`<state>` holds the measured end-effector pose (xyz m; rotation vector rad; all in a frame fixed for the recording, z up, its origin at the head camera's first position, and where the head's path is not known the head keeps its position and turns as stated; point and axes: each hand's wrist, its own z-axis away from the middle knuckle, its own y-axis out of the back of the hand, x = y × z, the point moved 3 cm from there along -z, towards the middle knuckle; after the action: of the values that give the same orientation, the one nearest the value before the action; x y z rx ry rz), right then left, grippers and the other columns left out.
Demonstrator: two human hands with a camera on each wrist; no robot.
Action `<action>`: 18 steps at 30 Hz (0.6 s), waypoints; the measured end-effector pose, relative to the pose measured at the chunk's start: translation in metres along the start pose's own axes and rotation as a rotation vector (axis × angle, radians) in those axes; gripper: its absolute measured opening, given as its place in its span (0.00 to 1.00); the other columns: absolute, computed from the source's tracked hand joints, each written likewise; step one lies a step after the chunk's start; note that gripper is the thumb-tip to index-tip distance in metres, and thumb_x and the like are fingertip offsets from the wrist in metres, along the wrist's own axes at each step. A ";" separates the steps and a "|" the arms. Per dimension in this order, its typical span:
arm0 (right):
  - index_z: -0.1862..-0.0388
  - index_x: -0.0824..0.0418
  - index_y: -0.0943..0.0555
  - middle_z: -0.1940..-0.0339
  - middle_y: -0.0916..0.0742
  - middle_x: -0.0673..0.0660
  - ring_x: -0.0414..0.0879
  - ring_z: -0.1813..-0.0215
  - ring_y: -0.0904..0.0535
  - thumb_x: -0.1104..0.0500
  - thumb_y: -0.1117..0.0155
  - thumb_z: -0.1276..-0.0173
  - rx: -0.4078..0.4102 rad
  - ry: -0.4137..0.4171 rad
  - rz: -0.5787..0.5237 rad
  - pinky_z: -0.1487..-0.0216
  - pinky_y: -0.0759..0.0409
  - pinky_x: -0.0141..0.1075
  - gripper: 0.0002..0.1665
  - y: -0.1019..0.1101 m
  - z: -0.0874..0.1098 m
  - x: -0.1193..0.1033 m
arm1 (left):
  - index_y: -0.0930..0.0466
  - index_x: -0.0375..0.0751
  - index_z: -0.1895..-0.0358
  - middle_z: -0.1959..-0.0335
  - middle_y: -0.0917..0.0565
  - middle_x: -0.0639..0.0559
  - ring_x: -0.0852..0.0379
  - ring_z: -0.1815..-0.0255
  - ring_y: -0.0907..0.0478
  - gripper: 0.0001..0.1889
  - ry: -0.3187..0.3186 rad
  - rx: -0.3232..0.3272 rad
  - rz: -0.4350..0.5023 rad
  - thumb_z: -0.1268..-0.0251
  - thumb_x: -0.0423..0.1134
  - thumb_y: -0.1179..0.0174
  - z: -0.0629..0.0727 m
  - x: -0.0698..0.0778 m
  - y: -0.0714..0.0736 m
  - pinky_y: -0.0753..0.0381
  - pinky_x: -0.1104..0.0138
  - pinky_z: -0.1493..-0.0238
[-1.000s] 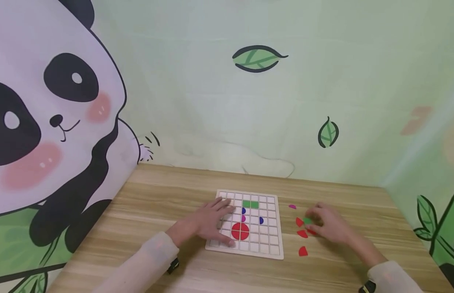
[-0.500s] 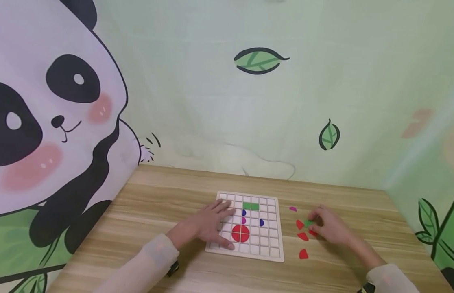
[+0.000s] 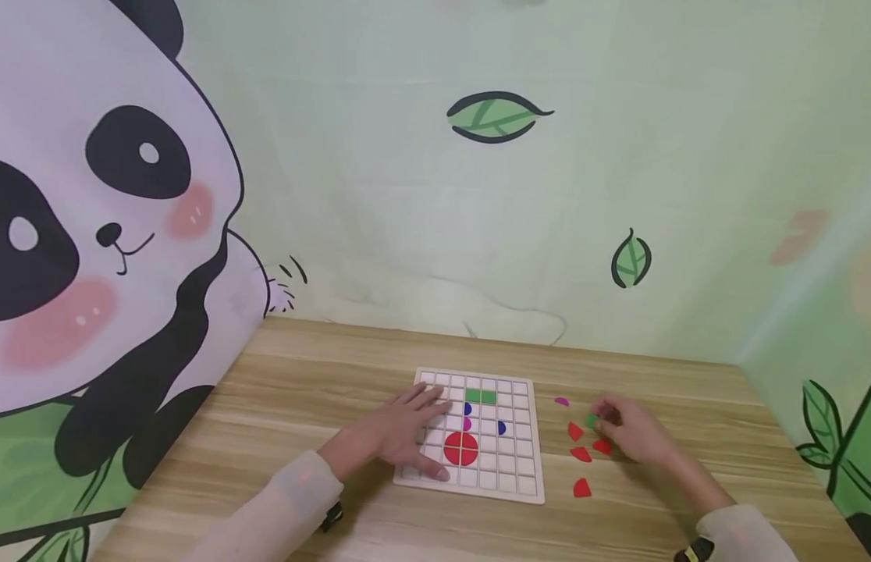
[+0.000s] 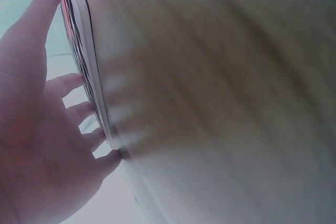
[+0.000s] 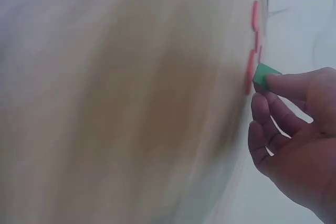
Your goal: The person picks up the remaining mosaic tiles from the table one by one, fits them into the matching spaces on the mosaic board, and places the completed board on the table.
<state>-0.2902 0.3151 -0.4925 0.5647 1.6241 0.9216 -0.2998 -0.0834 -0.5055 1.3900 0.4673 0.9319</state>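
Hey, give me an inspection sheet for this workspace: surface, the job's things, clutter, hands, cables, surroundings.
Surface: wood-grain tabletop, with a white grid board lying on it.
On the board: two green squares, two blue half-discs, one magenta half-disc, four red quarter pieces forming a disc.
Beside the board: four loose red pieces and a loose magenta piece, on its right.
Clutter: nothing seen.
Left hand: fingers spread, resting on the board's left side.
Right hand: pinches a green piece beside the loose red pieces.
Cables: nothing seen.
Surroundings: pale green wall bearing a panda picture and leaf drawings.
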 end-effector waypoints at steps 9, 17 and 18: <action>0.56 0.56 0.16 0.62 0.14 0.50 0.48 0.58 0.21 0.64 0.30 0.25 0.007 0.018 -0.067 0.58 0.18 0.38 0.04 -0.006 -0.023 -0.033 | 0.47 0.56 0.13 0.11 0.54 0.49 0.41 0.12 0.61 0.64 -0.001 -0.009 -0.006 0.49 0.84 0.36 -0.001 0.003 0.000 0.53 0.43 0.16; 0.55 0.56 0.13 0.61 0.14 0.50 0.48 0.56 0.22 0.62 0.30 0.24 0.025 0.013 -0.131 0.57 0.20 0.38 0.03 -0.031 -0.054 -0.060 | 0.47 0.57 0.13 0.11 0.54 0.50 0.40 0.12 0.62 0.64 0.019 -0.022 -0.005 0.50 0.84 0.36 0.002 0.004 0.000 0.53 0.42 0.16; 0.55 0.56 0.13 0.61 0.14 0.51 0.49 0.56 0.22 0.62 0.30 0.24 0.023 0.006 -0.139 0.57 0.20 0.38 0.03 -0.034 -0.057 -0.062 | 0.47 0.57 0.13 0.11 0.54 0.50 0.40 0.12 0.61 0.64 0.020 -0.021 -0.003 0.50 0.84 0.36 0.001 0.004 0.001 0.53 0.42 0.16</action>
<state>-0.3255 0.2322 -0.4792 0.4592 1.6590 0.8039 -0.2971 -0.0816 -0.5032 1.3617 0.4730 0.9468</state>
